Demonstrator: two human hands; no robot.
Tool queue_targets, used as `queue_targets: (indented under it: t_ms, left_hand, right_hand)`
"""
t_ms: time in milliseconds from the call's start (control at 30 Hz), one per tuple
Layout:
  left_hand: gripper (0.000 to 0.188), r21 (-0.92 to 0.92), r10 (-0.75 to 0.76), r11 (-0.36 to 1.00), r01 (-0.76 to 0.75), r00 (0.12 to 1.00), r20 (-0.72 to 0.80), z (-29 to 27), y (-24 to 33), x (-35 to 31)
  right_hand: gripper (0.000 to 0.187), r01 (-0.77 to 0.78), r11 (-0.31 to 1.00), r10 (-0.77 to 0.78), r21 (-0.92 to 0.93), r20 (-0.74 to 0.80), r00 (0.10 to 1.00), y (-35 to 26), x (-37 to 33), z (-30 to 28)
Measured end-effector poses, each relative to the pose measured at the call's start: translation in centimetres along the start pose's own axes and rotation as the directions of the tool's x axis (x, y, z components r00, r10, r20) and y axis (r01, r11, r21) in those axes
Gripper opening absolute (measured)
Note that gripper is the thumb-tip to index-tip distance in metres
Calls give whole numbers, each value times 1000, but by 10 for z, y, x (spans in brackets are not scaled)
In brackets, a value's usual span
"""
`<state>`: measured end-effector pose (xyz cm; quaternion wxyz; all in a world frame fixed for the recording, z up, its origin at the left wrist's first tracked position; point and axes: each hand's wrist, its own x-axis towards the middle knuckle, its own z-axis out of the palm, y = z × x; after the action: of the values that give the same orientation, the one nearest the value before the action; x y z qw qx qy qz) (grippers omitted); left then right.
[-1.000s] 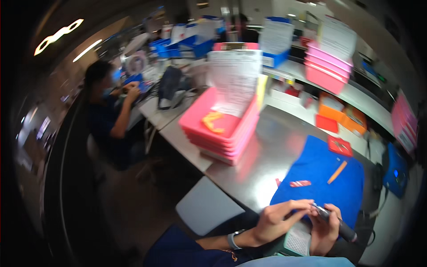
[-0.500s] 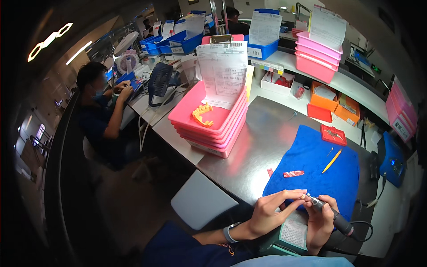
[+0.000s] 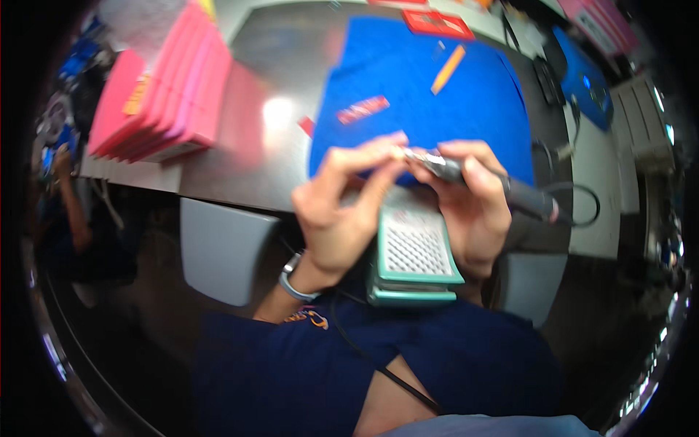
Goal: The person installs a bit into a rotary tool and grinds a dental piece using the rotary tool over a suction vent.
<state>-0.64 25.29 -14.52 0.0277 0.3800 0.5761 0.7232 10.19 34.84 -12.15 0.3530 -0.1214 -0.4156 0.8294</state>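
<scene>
My right hand (image 3: 477, 218) is closed around a dark rotary handpiece (image 3: 528, 198), its silver tip pointing left and its cord trailing off to the right. Facing it, my left hand (image 3: 338, 211) has thumb and fingertips pinched together on a small pale piece (image 3: 398, 153), blurred and too small to name. Tip and piece meet or nearly meet; I cannot tell which. Beneath the hands sits a green box with a white perforated top (image 3: 416, 251). Beyond them a blue cloth (image 3: 422, 80) carries a yellow pencil-like stick (image 3: 448, 71) and a red-and-white strip (image 3: 363, 109).
Stacked pink trays (image 3: 164, 95) stand at the left on the metal tabletop (image 3: 269, 58), a yellow piece in the top one. A red case (image 3: 437, 24) lies at the cloth's far edge, a blue unit (image 3: 585, 80) at the right. Another person's arm (image 3: 71, 197) shows at far left.
My view has swung downward and to the right, so hands, green box and cloth sit nearer the middle. Both hands keep their holds on the handpiece and the small piece.
</scene>
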Motion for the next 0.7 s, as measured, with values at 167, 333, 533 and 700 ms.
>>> queue_targets:
  t_ms: [167,333,533,700]
  left_hand:
    - [19,-110,-31,993,38,998,59,3,-9,3]
    - [21,-104,72,992,-73,997,-11,6,-10,-7]
    - [23,-112,187,977,-183,982,26,6,-18,-5]
    - [23,-128,207,970,-204,978,11,6,-19,-4]
  right_hand:
    - [29,-7,1000,7,10,0,1000,2,5,-9]
    - [27,54,998,-51,-31,96,994,4,0,-18]
    - [26,95,993,-88,-67,102,991,7,-1,-20]
    - [33,70,995,-51,-66,265,963,4,2,-30]
